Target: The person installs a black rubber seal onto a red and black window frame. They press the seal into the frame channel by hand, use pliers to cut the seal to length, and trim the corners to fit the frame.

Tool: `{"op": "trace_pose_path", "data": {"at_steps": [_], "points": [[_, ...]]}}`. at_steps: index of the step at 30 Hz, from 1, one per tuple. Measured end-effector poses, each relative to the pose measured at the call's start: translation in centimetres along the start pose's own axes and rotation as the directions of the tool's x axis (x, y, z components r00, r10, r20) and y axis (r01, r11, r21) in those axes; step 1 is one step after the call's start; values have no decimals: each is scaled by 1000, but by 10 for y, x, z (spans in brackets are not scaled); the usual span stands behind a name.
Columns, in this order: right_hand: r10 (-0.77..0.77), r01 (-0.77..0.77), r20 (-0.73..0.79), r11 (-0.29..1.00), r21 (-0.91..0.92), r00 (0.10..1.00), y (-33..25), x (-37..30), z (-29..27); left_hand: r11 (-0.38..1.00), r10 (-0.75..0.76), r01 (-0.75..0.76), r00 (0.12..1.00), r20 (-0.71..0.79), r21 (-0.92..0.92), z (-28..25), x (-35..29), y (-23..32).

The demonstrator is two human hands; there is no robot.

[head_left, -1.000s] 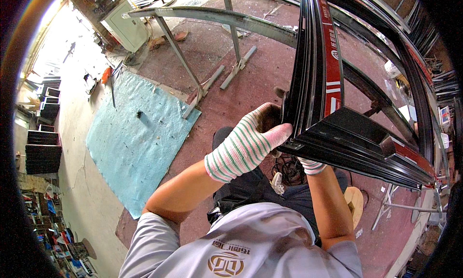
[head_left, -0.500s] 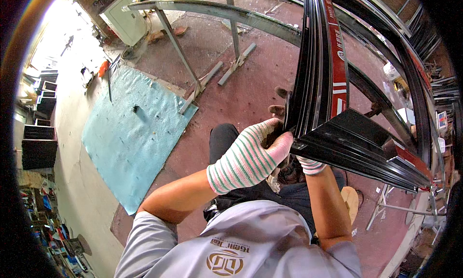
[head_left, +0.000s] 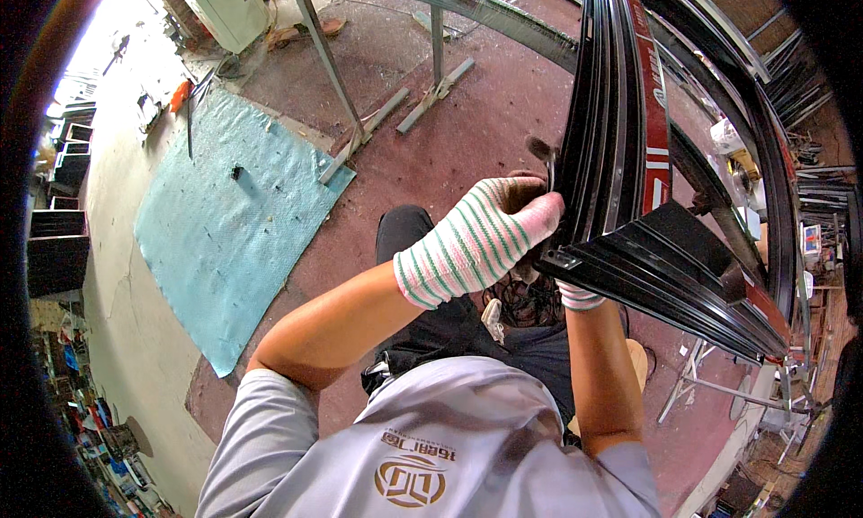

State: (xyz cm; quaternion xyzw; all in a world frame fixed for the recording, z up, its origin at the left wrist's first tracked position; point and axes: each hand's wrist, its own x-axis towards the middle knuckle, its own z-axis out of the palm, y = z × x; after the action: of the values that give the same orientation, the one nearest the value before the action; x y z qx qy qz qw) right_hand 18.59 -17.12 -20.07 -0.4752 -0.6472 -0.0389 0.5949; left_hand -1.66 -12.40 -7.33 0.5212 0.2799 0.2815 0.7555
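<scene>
Head view: your gloved left hand clamps the corner of one black frame (a red-and-white label strip runs up its rail); your right hand, beneath that corner, grip unclear. One blue mat covers the floor's left edge.

Right hand mostly hidden under black frame

Red concrete floor, teal mat, daylight left.

L hand gloved, grip curled shut, forearm bent; R hand mostly hidden (wrist only).
</scene>
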Motion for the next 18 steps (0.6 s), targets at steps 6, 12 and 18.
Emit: {"op": "trace_pose_path", "data": {"at_steps": [6,12,18], "points": [[37,-37,15,999,-23,999,2,1,-3,984,-36,52,995,93,-173,-7,5,10],[157,-158,206,987,-12,966,-17,-1,-14,986,-43,44,999,13,-158,-1,17,-5],[373,-509,432,821,258,821,-91,-2,-42,988,-19,17,1000,-13,-153,-5,12,-2]]}}
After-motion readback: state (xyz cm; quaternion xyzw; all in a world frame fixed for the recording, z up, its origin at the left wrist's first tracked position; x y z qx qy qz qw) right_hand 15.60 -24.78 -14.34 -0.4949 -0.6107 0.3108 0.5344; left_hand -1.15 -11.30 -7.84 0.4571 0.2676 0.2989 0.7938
